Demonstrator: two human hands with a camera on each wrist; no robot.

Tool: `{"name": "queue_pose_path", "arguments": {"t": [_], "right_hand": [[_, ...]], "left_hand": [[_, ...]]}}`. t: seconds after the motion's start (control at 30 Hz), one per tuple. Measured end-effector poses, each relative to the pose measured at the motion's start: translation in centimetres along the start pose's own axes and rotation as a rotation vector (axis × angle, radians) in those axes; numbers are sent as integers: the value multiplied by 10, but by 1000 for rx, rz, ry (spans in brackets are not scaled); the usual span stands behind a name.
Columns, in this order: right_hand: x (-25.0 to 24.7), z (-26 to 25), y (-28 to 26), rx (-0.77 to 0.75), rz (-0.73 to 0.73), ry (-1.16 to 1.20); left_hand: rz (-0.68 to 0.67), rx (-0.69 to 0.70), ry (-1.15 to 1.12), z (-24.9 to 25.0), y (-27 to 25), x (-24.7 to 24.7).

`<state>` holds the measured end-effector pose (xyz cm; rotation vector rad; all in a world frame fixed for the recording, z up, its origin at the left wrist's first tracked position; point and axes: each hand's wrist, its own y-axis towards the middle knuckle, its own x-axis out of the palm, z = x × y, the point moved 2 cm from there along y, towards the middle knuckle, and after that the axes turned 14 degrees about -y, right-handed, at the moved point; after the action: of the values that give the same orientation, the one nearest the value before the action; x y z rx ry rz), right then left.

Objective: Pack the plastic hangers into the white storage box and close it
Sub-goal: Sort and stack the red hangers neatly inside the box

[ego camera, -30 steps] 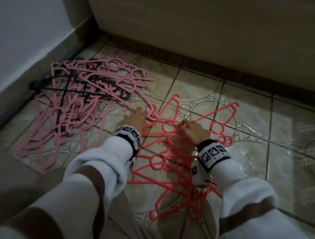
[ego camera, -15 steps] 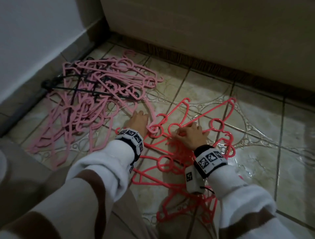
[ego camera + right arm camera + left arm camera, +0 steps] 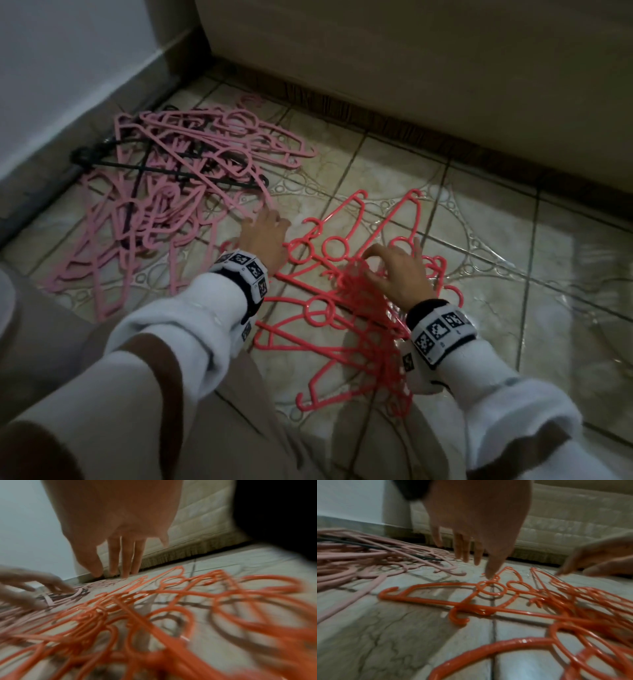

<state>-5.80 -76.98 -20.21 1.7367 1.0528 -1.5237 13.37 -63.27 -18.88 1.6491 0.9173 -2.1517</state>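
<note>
A loose pile of red plastic hangers (image 3: 346, 305) (image 3: 505, 601) (image 3: 154, 615) lies on the tiled floor in front of me. To its left spreads a bigger heap of pale pink hangers (image 3: 178, 192) (image 3: 359, 561) with a few black ones mixed in. My left hand (image 3: 263, 236) (image 3: 471, 555) hovers between the two piles with fingers straight, holding nothing. Over the red pile, my right hand (image 3: 397, 270) (image 3: 118, 563) has its fingers spread and relaxed, grasping nothing. No white storage box appears in any view.
A beige upholstered furniture base (image 3: 411, 68) runs along the far side of the floor. A white wall with a skirting board (image 3: 51, 102) bounds the left. My knees and white sleeves fill the near edge. Bare tiles (image 3: 548, 274) stretch to the right.
The right hand has let go of the red hangers and lifted with fingers spread. The left hand has slid forward towards the pink heap. The head view has shifted slightly left.
</note>
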Motion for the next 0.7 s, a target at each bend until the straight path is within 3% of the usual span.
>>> {"name": "queue_pose_path", "arguments": {"t": [0.07, 0.13, 0.23, 0.3, 0.53, 0.6, 0.7], "right_hand": [[-5, 11, -21, 14, 24, 41], [1, 19, -46, -5, -200, 3], [19, 21, -83, -87, -524, -215], [23, 22, -90, -86, -512, -214], [13, 27, -54, -72, -169, -78], [13, 34, -53, 108, -132, -82], [11, 55, -61, 496, -245, 71]], "left_hand": [[-160, 100, -18, 16, -3, 10], [-306, 76, -31, 28, -5, 20], [-313, 38, -66, 41, -8, 28], [-267, 53, -98, 48, -12, 31], [-295, 15, -174, 61, -28, 39], [-315, 15, -184, 60, -29, 39], [-393, 40, -161, 61, -34, 45]]}}
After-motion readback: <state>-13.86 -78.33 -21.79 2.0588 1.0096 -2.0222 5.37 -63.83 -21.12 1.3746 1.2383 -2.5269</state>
